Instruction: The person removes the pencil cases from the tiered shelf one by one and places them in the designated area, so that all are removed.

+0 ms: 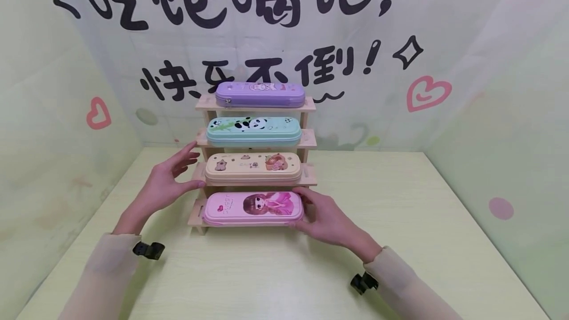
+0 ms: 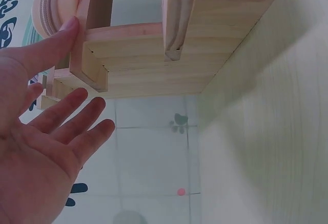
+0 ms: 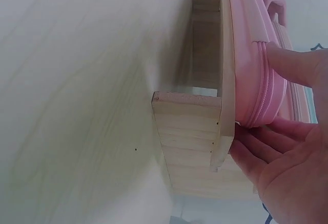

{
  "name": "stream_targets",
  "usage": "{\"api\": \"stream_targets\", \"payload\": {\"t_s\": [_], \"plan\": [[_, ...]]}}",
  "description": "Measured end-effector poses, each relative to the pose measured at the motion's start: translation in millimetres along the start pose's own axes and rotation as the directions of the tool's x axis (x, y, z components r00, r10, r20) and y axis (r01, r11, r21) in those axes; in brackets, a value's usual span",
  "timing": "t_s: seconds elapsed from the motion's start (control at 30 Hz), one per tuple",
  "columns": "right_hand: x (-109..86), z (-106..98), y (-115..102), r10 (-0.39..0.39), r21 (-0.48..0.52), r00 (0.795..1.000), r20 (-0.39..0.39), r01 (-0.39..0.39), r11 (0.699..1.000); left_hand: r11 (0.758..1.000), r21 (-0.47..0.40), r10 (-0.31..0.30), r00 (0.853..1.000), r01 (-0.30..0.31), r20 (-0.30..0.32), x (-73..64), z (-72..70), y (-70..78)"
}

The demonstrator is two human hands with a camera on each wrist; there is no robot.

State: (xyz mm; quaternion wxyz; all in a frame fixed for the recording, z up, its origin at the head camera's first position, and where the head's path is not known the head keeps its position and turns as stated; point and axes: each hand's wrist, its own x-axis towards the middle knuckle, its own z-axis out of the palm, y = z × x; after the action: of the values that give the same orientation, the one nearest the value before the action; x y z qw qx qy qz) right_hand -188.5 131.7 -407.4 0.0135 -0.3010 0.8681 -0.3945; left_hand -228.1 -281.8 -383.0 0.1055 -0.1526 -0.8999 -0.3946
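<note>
A pink pencil case (image 1: 253, 209) with a doll-like girl printed on its lid lies on the lowest step of a wooden tiered rack (image 1: 195, 217). My right hand (image 1: 331, 219) grips its right end, the thumb on the zipped front side and the fingers round the far side, as the right wrist view shows. At the rack's left side is my left hand (image 1: 166, 181), its fingers spread and holding nothing. Its thumb reaches the left end of the step bearing a cream pencil case (image 1: 253, 168); in the left wrist view this thumb lies right at the wood edge.
Higher on the rack sit a mint pencil case (image 1: 253, 131) with pandas and, at the top, a purple pencil case (image 1: 260, 95). The rack stands on a pale wood-grain table (image 1: 378, 201). Behind hangs a printed cloth (image 1: 275, 38), with similar side walls.
</note>
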Motion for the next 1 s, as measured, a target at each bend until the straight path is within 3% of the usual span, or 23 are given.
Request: {"api": "stream_targets", "payload": {"t_s": [0.3, 0.6, 1.0], "plan": [[2.7, 1.0, 1.5, 0.012, 0.053, 1.000, 0.017, -0.013, 0.998, 1.000, -0.010, 0.014, 1.000, -0.014, 0.007, 0.8, 0.5, -2.4], [2.7, 0.6, 1.9, 0.026, 0.037, 1.000, 0.005, -0.027, 0.999, 1.000, -0.029, 0.002, 1.000, -0.002, 0.003, 2.0, 1.8, -3.4], [1.1, -1.5, 2.6, 0.055, 0.065, 0.998, 0.019, -0.057, 0.996, 0.997, -0.078, -0.013, 1.000, 0.015, 0.025, 1.6, -1.5, 4.0]]}}
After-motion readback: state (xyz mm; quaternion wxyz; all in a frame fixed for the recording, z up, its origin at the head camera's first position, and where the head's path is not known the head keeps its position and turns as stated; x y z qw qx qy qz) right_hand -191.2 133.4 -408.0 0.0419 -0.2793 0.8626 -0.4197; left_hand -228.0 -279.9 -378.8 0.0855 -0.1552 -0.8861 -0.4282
